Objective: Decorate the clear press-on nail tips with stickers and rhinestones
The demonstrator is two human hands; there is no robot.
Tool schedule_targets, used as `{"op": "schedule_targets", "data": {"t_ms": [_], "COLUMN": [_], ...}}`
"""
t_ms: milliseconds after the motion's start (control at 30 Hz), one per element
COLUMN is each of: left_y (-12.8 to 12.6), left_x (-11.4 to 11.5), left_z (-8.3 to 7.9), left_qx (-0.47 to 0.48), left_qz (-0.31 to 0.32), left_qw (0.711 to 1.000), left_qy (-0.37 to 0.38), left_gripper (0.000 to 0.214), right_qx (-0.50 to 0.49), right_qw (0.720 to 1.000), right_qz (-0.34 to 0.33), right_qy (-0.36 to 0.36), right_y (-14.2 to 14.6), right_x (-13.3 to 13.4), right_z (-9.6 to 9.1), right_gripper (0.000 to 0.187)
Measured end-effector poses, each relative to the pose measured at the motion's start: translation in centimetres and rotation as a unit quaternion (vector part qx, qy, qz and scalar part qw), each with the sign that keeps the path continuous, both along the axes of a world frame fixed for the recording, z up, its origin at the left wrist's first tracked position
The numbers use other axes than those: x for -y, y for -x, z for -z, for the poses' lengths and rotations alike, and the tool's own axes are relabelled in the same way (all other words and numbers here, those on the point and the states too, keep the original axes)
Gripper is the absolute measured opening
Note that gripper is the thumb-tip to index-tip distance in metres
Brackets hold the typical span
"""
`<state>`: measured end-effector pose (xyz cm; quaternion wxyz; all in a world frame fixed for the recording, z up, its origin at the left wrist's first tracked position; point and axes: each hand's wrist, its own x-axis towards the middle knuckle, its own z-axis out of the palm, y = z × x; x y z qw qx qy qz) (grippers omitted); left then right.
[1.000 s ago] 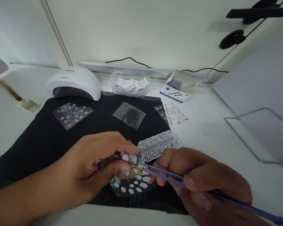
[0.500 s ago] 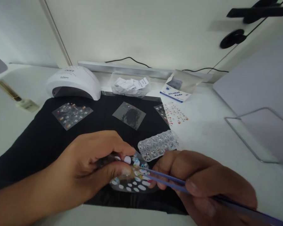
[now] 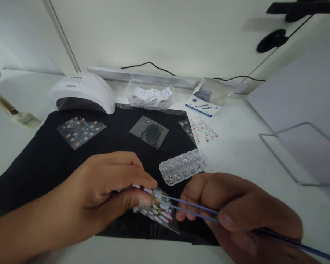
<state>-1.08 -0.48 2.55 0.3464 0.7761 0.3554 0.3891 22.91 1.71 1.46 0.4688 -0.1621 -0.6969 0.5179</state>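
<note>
My left hand (image 3: 112, 190) pinches a clear sticker sheet (image 3: 159, 212) between thumb and forefinger. The sheet carries white ovals and small coloured designs, and it is tilted above the black cloth (image 3: 121, 143). My right hand (image 3: 236, 209) is closed around purple tweezers (image 3: 194, 209). Their two thin tips are apart and reach over the sheet's printed designs, close to my left thumb. Whether the tips touch a sticker I cannot tell. Just beyond my right fingers lies a clear compartment case (image 3: 183, 167) filled with small rhinestones.
A white nail lamp (image 3: 82, 91) stands at the back left, with a polish bottle (image 3: 26, 120) beside it. Behind the cloth are a clear tub of packets (image 3: 151, 96) and an alcohol pads box (image 3: 205, 101). More sticker sheets (image 3: 81, 132) lie on the cloth. A metal wire stand (image 3: 283, 157) is at right.
The sticker sheet has tipped in my left hand, so its face now shows at a steeper slant. The tweezers stay over it, their arms spread slightly wider. The view has shifted slightly.
</note>
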Motion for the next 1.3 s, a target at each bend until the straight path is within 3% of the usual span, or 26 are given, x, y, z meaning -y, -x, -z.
{"op": "schedule_targets", "data": {"t_ms": [233, 733, 933, 1100, 1300], "left_y": [0.1, -0.1, 0.0, -0.1, 0.0], "left_x": [0.1, 0.0, 0.1, 0.0, 0.3], "left_z": [-0.2, -0.5, -0.4, -0.5, -0.7], "left_qx": [-0.016, -0.02, -0.02, -0.032, -0.034], "left_qz": [0.01, 0.022, 0.025, 0.026, 0.039], "left_qw": [1.0, 1.0, 0.999, 0.999, 0.998], "left_qy": [0.01, 0.004, 0.009, 0.012, 0.025], "left_gripper": [0.007, 0.007, 0.007, 0.008, 0.01], "right_qx": [-0.025, -0.059, -0.026, -0.064, -0.02], "right_qw": [0.999, 0.998, 0.999, 0.997, 0.999], "right_qz": [0.042, -0.003, 0.022, -0.01, 0.007], "right_qy": [-0.024, -0.036, -0.027, -0.046, -0.041], "right_y": [-0.2, 0.5, 0.0, 0.1, 0.2], "right_x": [0.1, -0.4, -0.3, -0.5, -0.4], "right_z": [0.9, 0.9, 1.1, 1.3, 0.8], "right_gripper": [0.02, 0.014, 0.018, 0.021, 0.019]}}
